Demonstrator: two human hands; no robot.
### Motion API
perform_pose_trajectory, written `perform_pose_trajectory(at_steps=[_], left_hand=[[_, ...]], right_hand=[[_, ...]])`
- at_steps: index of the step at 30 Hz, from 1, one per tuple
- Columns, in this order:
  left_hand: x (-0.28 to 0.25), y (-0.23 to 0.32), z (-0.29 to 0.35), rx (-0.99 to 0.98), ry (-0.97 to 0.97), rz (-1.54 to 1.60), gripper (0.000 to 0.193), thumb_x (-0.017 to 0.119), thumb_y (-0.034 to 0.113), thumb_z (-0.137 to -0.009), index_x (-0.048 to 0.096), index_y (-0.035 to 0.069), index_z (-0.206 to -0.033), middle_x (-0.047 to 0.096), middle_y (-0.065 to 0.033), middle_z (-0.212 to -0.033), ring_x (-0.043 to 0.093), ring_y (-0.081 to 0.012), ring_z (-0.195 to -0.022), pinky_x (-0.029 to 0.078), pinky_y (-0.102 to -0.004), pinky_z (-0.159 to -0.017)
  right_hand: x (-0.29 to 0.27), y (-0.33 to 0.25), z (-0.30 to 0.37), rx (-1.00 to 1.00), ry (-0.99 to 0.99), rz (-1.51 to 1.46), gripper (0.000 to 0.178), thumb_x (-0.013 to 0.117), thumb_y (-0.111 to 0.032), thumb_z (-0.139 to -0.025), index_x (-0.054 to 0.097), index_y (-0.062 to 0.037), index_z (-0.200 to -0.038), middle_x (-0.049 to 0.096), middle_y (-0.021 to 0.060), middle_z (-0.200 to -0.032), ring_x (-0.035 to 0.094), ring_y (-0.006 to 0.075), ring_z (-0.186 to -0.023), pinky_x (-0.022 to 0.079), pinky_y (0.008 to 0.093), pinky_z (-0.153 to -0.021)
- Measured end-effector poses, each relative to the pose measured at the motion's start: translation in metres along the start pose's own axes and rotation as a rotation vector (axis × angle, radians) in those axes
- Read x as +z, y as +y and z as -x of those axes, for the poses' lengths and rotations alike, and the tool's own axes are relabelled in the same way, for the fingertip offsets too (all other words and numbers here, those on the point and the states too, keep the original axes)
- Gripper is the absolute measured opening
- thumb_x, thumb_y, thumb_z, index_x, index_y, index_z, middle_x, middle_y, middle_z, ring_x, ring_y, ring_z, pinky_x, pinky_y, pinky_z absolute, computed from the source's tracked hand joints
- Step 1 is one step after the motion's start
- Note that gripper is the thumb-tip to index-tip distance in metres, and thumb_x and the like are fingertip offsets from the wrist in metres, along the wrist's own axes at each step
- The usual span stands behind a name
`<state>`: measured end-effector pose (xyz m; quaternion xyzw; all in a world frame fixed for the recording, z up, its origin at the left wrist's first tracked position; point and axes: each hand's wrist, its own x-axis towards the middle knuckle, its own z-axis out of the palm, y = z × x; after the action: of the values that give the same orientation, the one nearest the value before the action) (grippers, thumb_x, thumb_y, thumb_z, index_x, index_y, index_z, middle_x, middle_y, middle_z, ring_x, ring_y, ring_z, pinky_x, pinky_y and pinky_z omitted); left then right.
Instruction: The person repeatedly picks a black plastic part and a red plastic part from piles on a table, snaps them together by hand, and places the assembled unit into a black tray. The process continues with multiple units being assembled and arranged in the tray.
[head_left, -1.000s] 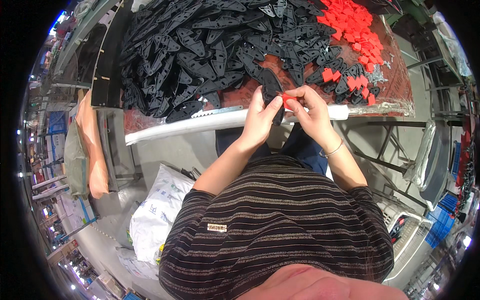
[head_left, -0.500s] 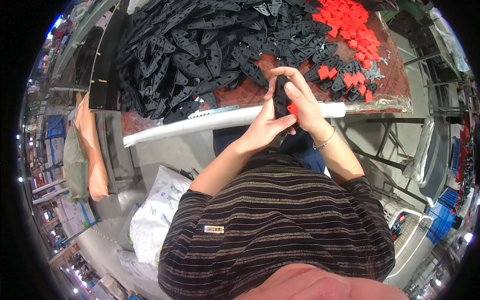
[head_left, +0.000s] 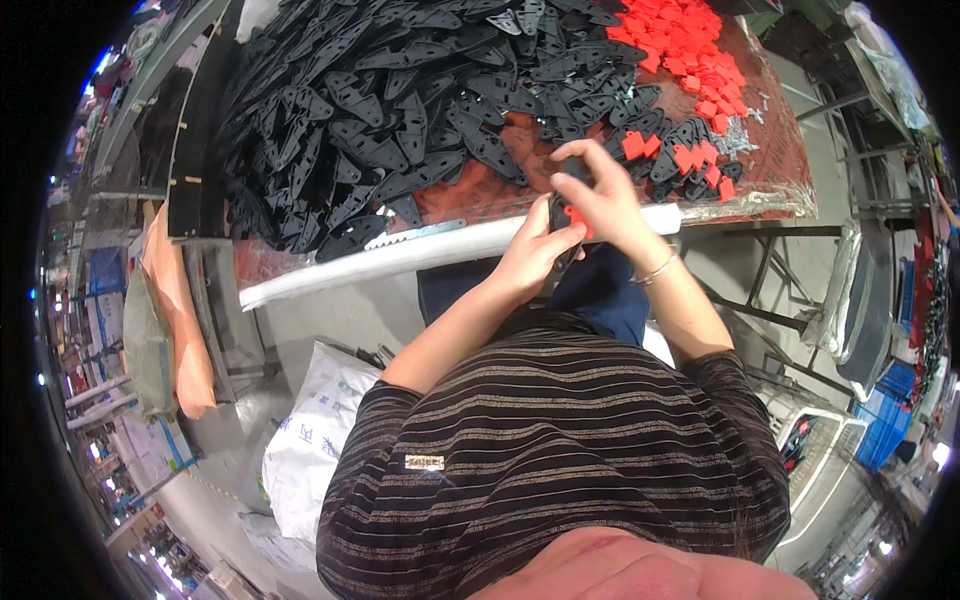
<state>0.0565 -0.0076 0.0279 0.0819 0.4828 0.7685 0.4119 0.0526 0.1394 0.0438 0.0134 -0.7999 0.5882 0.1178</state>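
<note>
In front of my body, just past the table's near edge, my left hand (head_left: 532, 258) grips a dark black plastic part (head_left: 560, 212) with its thumb across it. A small red piece (head_left: 578, 226) shows at the part's right side, next to the left thumb. My right hand (head_left: 608, 203) is over the part's far end, index finger and thumb curved and apart. Its other fingers are hidden. Beyond my hands a large pile of flat black plastic parts (head_left: 410, 130) covers much of the table.
Small red plastic pieces (head_left: 690, 60) lie heaped at the far right, with metal screws or pins (head_left: 735, 135) beside them. White padding (head_left: 400, 255) wraps the table's (head_left: 450, 205) front edge. A toothed metal strip (head_left: 425, 233) lies behind it. A white sack (head_left: 315, 440) stands at lower left.
My right thumb and index finger have lifted off the part's side and spread. The part sits slightly lower in my left hand. The view has shifted a little.
</note>
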Motion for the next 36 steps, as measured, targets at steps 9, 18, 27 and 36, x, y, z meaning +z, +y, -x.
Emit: perform_pose_trajectory(at_steps=[9, 18, 27, 36], left_hand=[[-0.035, 0.01, -0.011, 0.39, 0.222, -0.355, 0.039, 0.058, 0.005, -0.087, 0.044, 0.003, -0.123, 0.053, -0.0078, -0.108, 0.052, -0.0137, -0.094, 0.047, -0.0281, -0.079], [-0.073, 0.011, -0.004, 0.512, 0.576, -0.11, 0.029, 0.056, 0.0, -0.085, 0.046, 0.003, -0.112, 0.052, -0.0057, -0.098, 0.051, -0.0092, -0.079, 0.046, -0.0215, -0.069], [-0.073, 0.011, 0.003, 0.405, 0.518, -0.026, 0.021, 0.053, 0.008, -0.091, 0.048, 0.002, -0.111, 0.055, -0.0047, -0.092, 0.055, -0.0107, -0.078, 0.046, -0.0227, -0.067], [-0.057, 0.039, 0.007, -0.18, -0.138, 0.329, 0.044, 0.039, 0.046, -0.096, 0.055, 0.005, -0.1, 0.06, -0.0062, -0.08, 0.057, -0.012, -0.06, 0.046, -0.0204, -0.045]], right_hand=[[-0.095, 0.032, -0.063, 0.111, 0.299, 0.536, 0.028, 0.07, -0.016, -0.077, 0.062, -0.0032, -0.1, 0.062, 0.0083, -0.079, 0.056, 0.0197, -0.069, 0.046, 0.0303, -0.065], [0.006, -0.005, -0.06, -0.362, 0.124, 0.776, 0.043, 0.073, -0.026, -0.068, 0.058, -0.0099, -0.105, 0.059, 0.0091, -0.099, 0.056, 0.0305, -0.092, 0.049, 0.0385, -0.077], [0.051, 0.013, -0.052, -0.191, -0.03, 0.58, 0.044, 0.073, -0.015, -0.066, 0.057, -0.0047, -0.106, 0.057, 0.0125, -0.097, 0.057, 0.0315, -0.093, 0.048, 0.0379, -0.08], [-0.001, -0.008, -0.022, -0.98, -0.204, 0.721, 0.023, 0.057, -0.016, -0.073, 0.053, -0.012, -0.095, 0.054, 0.0049, -0.096, 0.055, 0.0223, -0.09, 0.046, 0.0353, -0.081]])
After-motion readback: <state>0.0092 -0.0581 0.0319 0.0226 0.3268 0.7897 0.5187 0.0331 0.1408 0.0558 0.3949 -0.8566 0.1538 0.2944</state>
